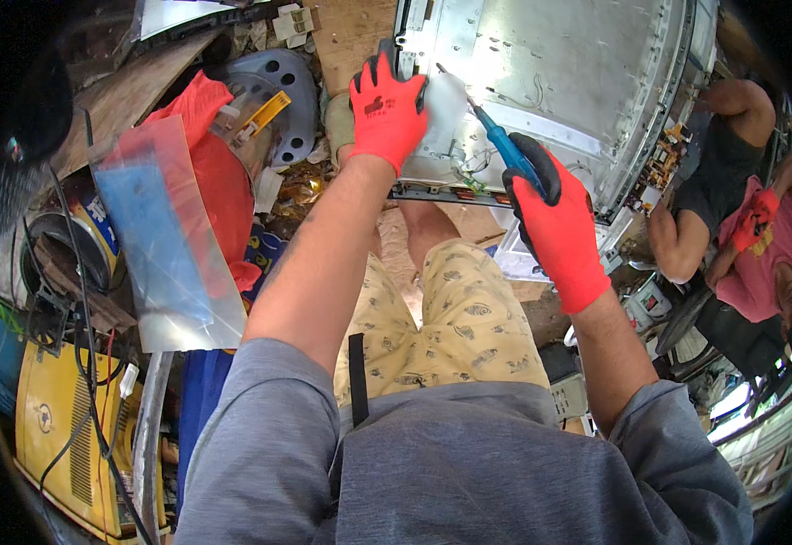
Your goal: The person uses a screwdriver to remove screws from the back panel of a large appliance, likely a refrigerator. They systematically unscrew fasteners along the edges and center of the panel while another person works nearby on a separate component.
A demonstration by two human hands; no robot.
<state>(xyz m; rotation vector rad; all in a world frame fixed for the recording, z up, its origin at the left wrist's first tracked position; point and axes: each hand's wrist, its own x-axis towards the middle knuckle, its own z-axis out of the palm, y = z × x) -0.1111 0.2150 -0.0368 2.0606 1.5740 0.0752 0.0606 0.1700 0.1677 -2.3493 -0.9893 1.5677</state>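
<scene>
- Left hand (387, 109), red-and-black glove, upper centre of frame: fingers spread flat on near-left corner of grey metal panel (559, 73).
- Right hand (555, 227), right of centre: fingers clamped round blue-handled screwdriver (502, 145); tip at panel's lower part, possibly on a fastener, glare hides it.
- Panel's near edge just above the knees; little free room left.
- Left of frame crowded: clear plastic bag (173, 245), yellow casing (59, 436), round can (69, 250) with dark scrap inside.
</scene>
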